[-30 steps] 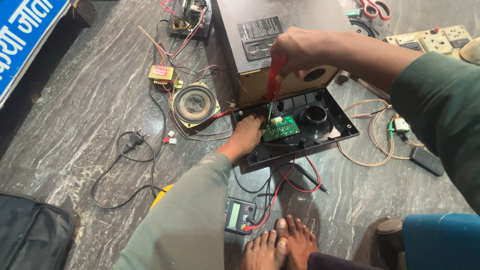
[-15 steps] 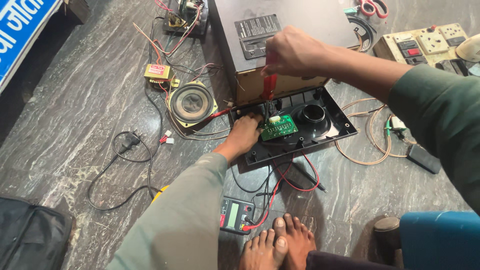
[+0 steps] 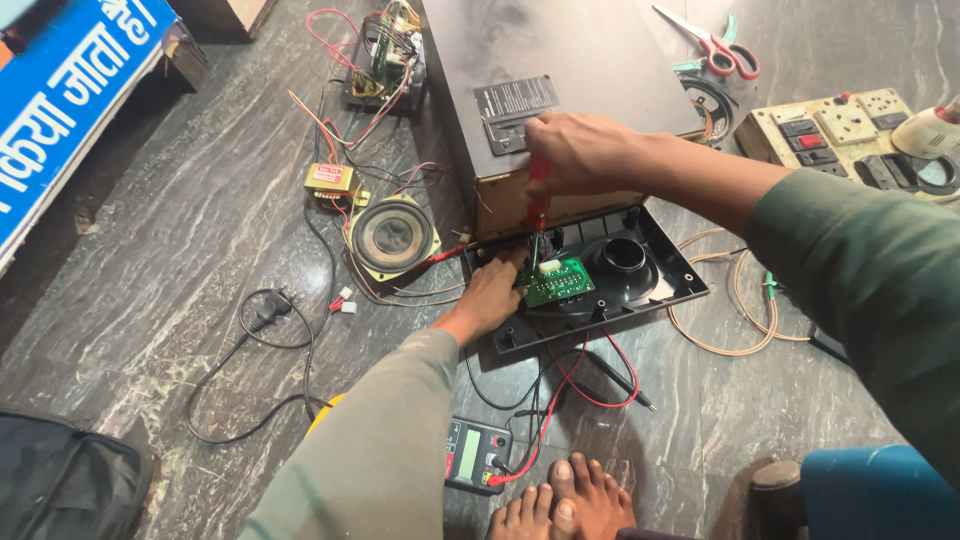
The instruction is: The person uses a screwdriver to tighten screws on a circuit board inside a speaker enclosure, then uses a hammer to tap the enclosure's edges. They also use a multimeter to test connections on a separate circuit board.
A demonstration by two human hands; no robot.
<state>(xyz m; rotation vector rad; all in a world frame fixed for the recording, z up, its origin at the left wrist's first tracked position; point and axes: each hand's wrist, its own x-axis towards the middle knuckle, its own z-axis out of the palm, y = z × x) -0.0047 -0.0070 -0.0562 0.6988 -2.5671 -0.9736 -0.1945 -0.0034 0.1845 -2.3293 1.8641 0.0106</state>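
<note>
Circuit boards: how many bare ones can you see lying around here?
2. A small green circuit board sits in the black plastic panel beside the left hand. Another wired board assembly lies on the floor at top, behind the dark speaker cabinet. More may be hidden.

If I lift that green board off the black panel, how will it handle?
The green board looks thin and light, probably stiff. Wires run from its top edge, so it likely tugs back. The left hand rests beside it.
</note>
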